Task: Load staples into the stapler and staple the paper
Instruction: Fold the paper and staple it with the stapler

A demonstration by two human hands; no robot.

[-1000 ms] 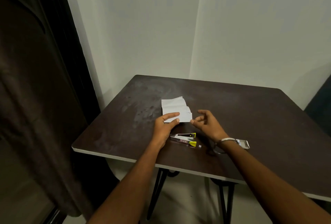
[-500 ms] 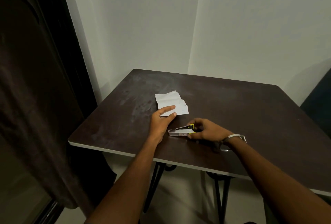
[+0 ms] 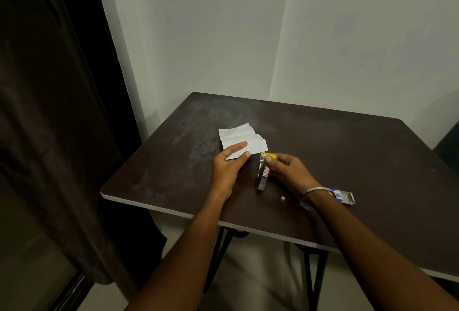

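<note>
On the dark table [image 3: 323, 141], the left hand [image 3: 229, 169] is pinning the folded paper [image 3: 242, 140] flat under its fingertips, while just right of it the right hand [image 3: 289, 172] is gripping the stapler [image 3: 263, 174], nose toward the paper's near edge. Farther right, a staple box [image 3: 344, 196] is lying open; stapling seems underway, and the next move is calling for sliding the paper's corner into the stapler's mouth.

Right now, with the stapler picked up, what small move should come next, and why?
Probably bring the small metal stapler with the yellow end, held by the right hand, to the white paper's near edge. The left hand already pins that paper to the dark table, apart from the stapler.
</note>
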